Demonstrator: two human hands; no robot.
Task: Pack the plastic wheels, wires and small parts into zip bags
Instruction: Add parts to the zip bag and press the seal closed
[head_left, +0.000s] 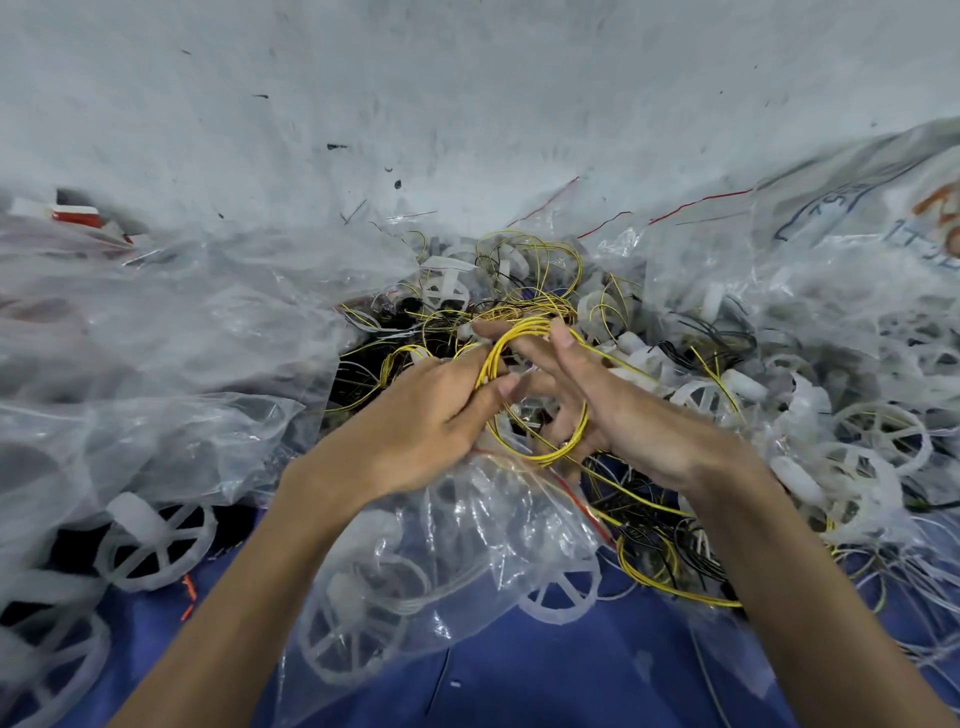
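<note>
My left hand (431, 415) grips a coil of yellow wire (540, 457) between thumb and fingers. The coil loops over the straight fingers of my right hand (613, 410), which reach through it. Below both hands lies a clear zip bag (467, 561) with a red seal strip; white plastic wheels show inside it. Beyond the hands sits a tangled heap of yellow and black wires (519, 291) mixed with small white parts.
Crumpled clear bags (156, 338) pile up on the left. Several loose white wheels (878, 431) and bagged ones fill the right side. One wheel (156, 545) lies at lower left. Blue cloth (545, 670) covers the near surface. A white wall (467, 104) stands behind.
</note>
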